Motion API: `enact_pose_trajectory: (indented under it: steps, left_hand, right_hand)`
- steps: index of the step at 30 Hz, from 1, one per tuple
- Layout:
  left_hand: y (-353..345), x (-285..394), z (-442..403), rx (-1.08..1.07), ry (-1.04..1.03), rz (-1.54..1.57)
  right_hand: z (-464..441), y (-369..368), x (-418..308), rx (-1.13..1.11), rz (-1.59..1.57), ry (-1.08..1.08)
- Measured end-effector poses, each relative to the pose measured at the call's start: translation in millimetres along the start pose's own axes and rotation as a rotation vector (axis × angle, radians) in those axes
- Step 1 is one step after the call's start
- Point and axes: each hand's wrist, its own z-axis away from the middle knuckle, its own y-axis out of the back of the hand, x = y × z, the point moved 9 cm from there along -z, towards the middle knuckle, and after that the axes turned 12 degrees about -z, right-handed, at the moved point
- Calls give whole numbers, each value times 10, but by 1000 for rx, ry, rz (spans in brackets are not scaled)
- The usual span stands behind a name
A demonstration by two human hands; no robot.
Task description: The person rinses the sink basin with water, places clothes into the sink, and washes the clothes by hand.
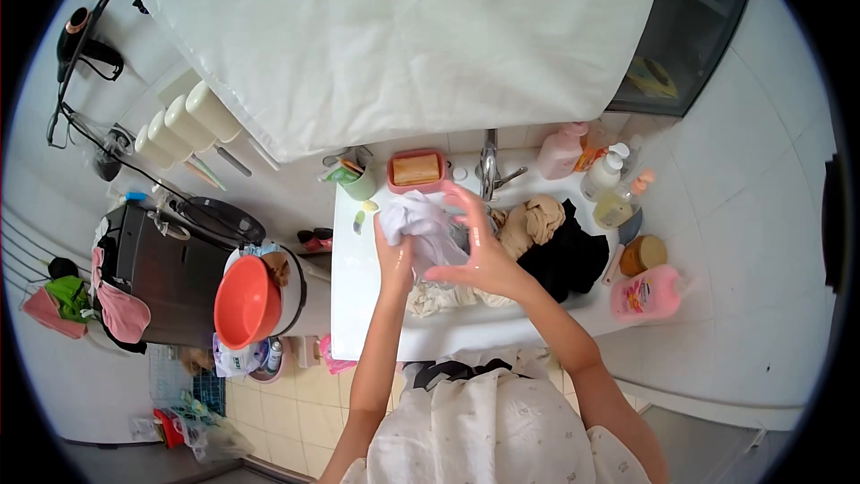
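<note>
A wet, pale lavender-white cloth [425, 226] is bunched up above the white sink [356, 309]. My left hand [394, 255] is closed around its left side. Close by on the right, my right hand [482, 251] is open, thumb and fingers spread in a curve and nothing held between them. Beige clothing [530, 222] and a black garment [569, 255] lie heaped in the sink to the right of my hands. Cream fabric [439, 301] rests below them, partly hidden by my hands and arms.
Behind the sink stand a faucet [488, 166], a pink soap dish [417, 186] and a green cup [360, 185]. Several bottles, including a pink bottle [647, 293], line the right edge. A red basin [246, 302] sits at left. A white sheet [394, 45] hangs above.
</note>
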Motion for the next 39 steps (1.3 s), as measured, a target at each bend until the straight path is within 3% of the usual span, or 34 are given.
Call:
enact_pose_trajectory:
  steps: [1, 3, 6, 7, 9, 12, 15, 16, 19, 24, 26, 27, 30, 32, 36, 38, 39]
  left_hand:
    - [12, 12, 11, -4, -1, -1]
    - [28, 47, 107, 40, 139, 320]
    - [-59, 312, 175, -5, 129, 349]
    - [-117, 372, 201, -56, 155, 435]
    - [-204, 494, 240, -106, 203, 497]
    - [-354, 649, 259, -176, 235, 635]
    - [-36, 532, 89, -93, 264, 657]
    - [154, 485, 21, -68, 264, 643]
    - [534, 162, -85, -102, 348, 689]
    - [736, -1206, 19, -145, 589, 772]
    - [540, -1612, 216, -200, 662, 743]
    - [385, -1731, 336, -245, 702, 744]
    - [-122, -1473, 666, -359, 737, 862]
    - [-366, -1402, 813, -507, 780, 978]
    - [-468, -1167, 925, -400, 902, 1205]
    - [-353, -1175, 812, -366, 717, 1275]
    - [-321, -1228, 792, -366, 719, 1273]
  right_hand:
    - [83, 45, 92, 4, 1, 1]
    - [261, 149, 232, 77, 421, 53]
    - [485, 91, 806, 23, 495, -5]
    - [535, 48, 1027, 24, 496, -8]
    - [525, -4, 1370, 95, 50, -81]
    - [468, -87, 1354, 170, -113, -33]
    - [369, -27, 1468, 238, 10, -75]
    - [357, 17, 1307, 200, 299, -109]
    - [283, 33, 1216, 59, 297, -199]
    - [132, -109, 961, -62, 242, -126]
    - [75, -270, 778, -108, 295, 120]
    - [56, -313, 775, -110, 295, 120]
    - [49, -459, 712, -147, 374, 172]
    - [101, -550, 644, -165, 649, 279]
    - [177, -554, 505, -117, 813, 423]
    - [272, -591, 437, -122, 895, 501]
    - [328, -620, 463, -121, 895, 500]
